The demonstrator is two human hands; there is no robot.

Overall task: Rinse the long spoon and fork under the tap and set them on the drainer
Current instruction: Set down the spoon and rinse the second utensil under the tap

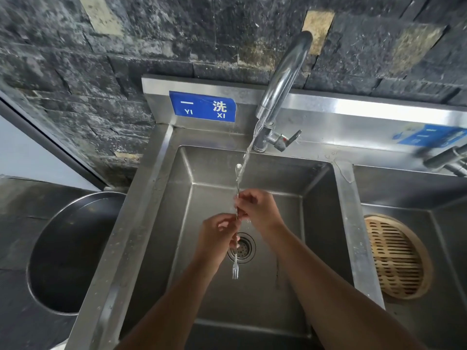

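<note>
Nearest, fork point(235, 268) tines pointing down over the drain point(243, 247) of the steel sink point(156, 223). Above, left hand point(216, 238) pinched shut on the thin shaft. Just beyond, right hand point(257, 210) closed round the same shaft higher up. Farther, spoon point(238, 168) bowl raised into the water stream below the tap point(283, 79). Off right, bamboo drainer point(396, 256) in the neighbouring basin.
</note>
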